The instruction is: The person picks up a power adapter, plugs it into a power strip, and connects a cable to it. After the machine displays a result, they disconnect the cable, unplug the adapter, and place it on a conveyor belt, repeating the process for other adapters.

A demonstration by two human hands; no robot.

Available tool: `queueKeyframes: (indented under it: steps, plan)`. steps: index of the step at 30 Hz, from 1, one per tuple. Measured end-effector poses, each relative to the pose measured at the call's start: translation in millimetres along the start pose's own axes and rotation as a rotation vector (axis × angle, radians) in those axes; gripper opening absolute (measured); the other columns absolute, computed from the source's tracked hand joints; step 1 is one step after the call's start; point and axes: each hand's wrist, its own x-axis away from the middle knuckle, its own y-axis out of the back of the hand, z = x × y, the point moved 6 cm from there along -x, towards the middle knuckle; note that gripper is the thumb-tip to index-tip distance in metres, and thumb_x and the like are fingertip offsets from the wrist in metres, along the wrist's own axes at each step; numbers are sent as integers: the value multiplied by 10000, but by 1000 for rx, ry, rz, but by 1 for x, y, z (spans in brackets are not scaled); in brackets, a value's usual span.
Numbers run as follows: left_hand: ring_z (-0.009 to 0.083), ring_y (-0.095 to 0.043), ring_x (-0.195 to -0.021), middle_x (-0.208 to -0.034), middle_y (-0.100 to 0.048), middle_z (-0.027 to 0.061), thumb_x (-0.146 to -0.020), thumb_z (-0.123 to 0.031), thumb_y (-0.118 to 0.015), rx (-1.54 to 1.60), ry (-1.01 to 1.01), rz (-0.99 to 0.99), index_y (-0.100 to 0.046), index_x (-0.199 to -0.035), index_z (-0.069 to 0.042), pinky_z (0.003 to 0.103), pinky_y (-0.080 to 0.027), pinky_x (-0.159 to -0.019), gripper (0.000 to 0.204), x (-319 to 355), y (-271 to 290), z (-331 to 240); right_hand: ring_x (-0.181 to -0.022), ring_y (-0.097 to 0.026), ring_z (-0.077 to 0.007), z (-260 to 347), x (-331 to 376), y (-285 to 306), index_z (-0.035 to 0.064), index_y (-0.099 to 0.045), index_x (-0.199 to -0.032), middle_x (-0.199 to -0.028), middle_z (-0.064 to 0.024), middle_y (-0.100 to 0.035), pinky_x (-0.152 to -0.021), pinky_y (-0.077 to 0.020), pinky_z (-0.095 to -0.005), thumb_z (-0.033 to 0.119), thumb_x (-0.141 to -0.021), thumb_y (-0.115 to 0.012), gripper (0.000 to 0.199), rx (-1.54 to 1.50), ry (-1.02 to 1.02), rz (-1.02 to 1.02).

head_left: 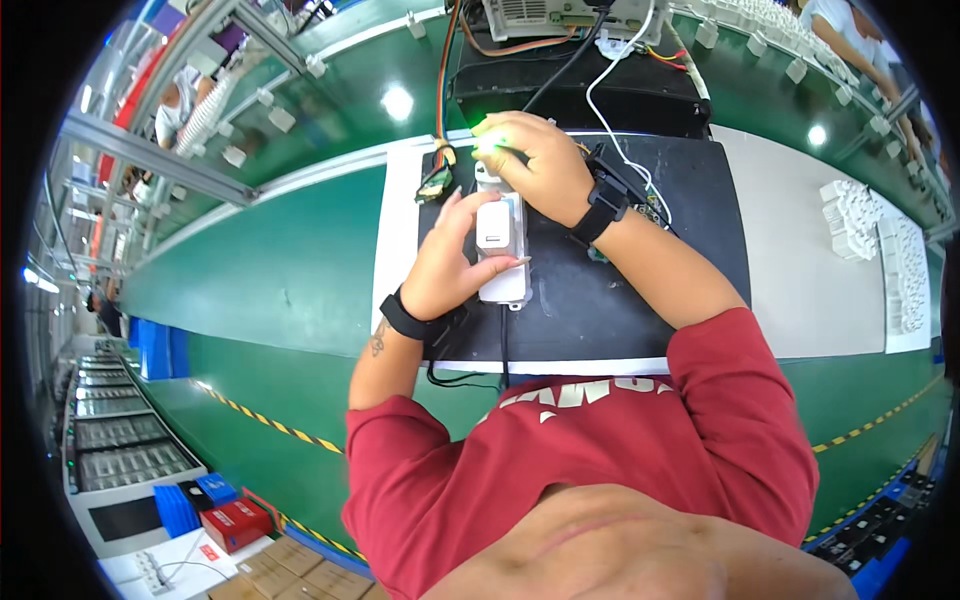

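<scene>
A white USB charger (493, 228) stands on a long white power strip (505, 290) on a black mat. My left hand (448, 262) grips the charger from the left, thumb along its near side and fingers round its far side. Just beyond it, my right hand (545, 170) is bent over the strip's far end, fingers curled together. A bright green glow shows at those fingertips; what they hold is hidden. Black bands are strapped round both wrists. A black cable (504, 345) runs from the strip's near end toward my body.
A small circuit board (435, 184) with coloured wires lies left of the strip. A black box (570, 95) with cables stands behind the mat. White charger parts (850, 220) and a filled white tray (905, 280) sit at the right. Other people work across the conveyor.
</scene>
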Motion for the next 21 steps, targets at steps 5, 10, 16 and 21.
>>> queueKeyframes:
  steps: [5,10,16,21]
  plan:
    - [202,-498,-1050,-1137,-512,120,-681,-55,-715,142,59,43,-335,-1223,-17,315,-393,-897,663,1,-3,2,-1207,-373,-293,36,10,38,23,-427,-1230,-1293,-175,-383,-965,-332,-362,200,-785,-595,507,124,-12,25]
    - [220,-548,-980,-1067,-538,128,-683,-72,-726,235,-277,-328,-351,-1171,-28,313,-422,-846,617,-9,62,-30,-1142,-455,-223,54,26,158,-5,-421,-1218,-1273,-142,-415,-882,-395,-318,182,-879,-479,391,-196,91,-213]
    - [200,-516,-952,-978,-538,9,-744,-94,-553,-1482,-64,-481,-509,-1177,-350,627,-243,-920,506,-124,131,34,-900,-534,-103,-76,-5,277,45,-538,-1121,-986,-39,-590,-767,-423,-239,236,-850,-559,332,308,-323,-367]
    - [213,-467,-1009,-915,-522,32,-784,-176,-496,-1801,-71,-112,-591,-877,-204,608,-196,-982,137,-209,106,163,-1011,-545,-313,-220,-18,320,43,-579,-1056,-1038,-180,-596,-871,-420,-362,362,-754,-568,439,874,-633,-355]
